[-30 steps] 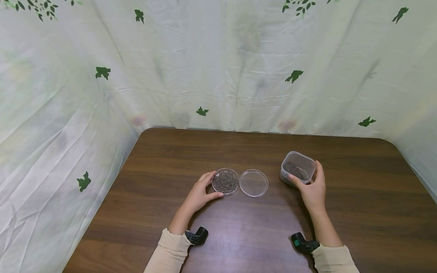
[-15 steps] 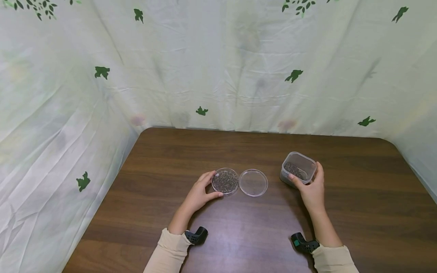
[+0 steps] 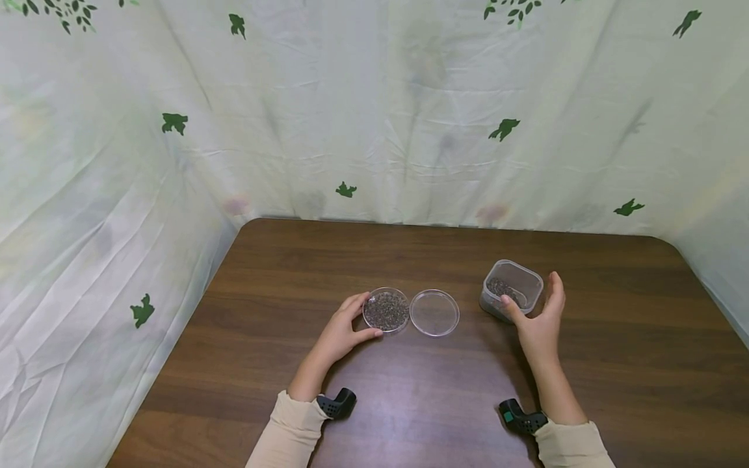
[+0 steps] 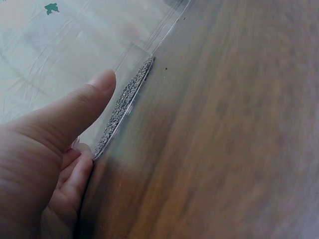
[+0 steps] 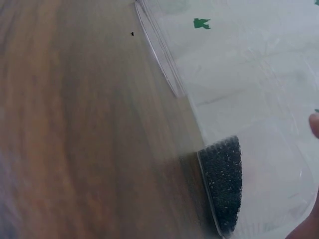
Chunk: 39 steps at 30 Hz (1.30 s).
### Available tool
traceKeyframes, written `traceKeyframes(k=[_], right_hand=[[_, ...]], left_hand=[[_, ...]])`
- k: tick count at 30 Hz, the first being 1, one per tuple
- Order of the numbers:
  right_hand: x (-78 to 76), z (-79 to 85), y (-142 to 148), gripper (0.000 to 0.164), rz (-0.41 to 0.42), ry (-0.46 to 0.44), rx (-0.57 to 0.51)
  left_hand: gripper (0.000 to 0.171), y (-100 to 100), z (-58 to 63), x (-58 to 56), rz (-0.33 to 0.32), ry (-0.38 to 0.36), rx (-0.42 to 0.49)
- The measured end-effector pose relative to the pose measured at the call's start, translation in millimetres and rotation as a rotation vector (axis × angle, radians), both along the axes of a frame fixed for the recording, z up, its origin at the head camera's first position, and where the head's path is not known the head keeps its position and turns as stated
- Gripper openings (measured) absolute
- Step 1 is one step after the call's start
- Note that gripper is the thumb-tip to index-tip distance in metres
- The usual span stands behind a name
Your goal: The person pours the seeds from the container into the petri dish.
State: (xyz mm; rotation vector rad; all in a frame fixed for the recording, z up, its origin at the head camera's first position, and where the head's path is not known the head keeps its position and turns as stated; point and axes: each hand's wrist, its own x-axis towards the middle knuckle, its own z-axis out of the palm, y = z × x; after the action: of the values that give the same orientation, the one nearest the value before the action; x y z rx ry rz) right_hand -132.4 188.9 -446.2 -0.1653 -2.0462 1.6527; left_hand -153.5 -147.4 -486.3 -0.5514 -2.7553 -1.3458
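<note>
A round clear dish of dark seeds lies on the brown table. My left hand grips it, thumb at its near rim and fingers round its left side. In the left wrist view the thumb lies along the dish's edge. An empty clear round dish lies touching it on the right. Further right stands a square clear tub with seeds in the bottom. My right hand is open beside it, thumb at the front wall and fingers spread off its right side. The right wrist view shows the tub's seeds.
White cloth with green leaf prints hangs behind the table and drapes down its left side. The table's rounded far right corner is in view. Bare wood lies between my forearms.
My right hand has let go of the square tub: its fingers have straightened and moved off the right wall. The left hand and both dishes have not moved.
</note>
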Motion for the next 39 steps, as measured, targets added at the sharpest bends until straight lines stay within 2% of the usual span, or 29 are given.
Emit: traceKeyframes(k=[3, 8, 15, 21, 25, 30, 39], right_hand=[[4.8, 9.8, -5.2, 0.085, 0.017, 0.057, 0.002], [5.7, 12.0, -8.4, 0.084, 0.050, 0.174, -0.020], [6.3, 13.5, -16.9, 0.089, 0.128, 0.359, -0.114], [7.5, 14.7, -28.1, 0.092, 0.220, 0.443, -0.070], [9.0, 14.7, -33.9, 0.095, 0.315, 0.423, -0.031], [11.2, 13.8, -38.5, 0.100, 0.411, 0.312, 0.063], [12.0, 11.0, -46.5, 0.104, 0.526, 0.209, 0.149]], left_hand=[[0.079, 0.1, 0.2, -0.2, -0.001, 0.002, 0.003], [0.079, 0.1, -0.2, -0.2, -0.001, 0.007, 0.000], [0.079, 0.3, -0.1, -0.4, 0.000, 0.008, -0.001], [0.079, 0.4, 0.3, 0.0, 0.002, -0.002, 0.003], [0.079, 0.5, 0.5, 0.0, 0.000, -0.007, 0.007], [0.079, 0.5, 0.2, -0.3, -0.001, -0.003, 0.008], [0.079, 0.2, 0.5, -0.2, 0.001, 0.000, -0.001]])
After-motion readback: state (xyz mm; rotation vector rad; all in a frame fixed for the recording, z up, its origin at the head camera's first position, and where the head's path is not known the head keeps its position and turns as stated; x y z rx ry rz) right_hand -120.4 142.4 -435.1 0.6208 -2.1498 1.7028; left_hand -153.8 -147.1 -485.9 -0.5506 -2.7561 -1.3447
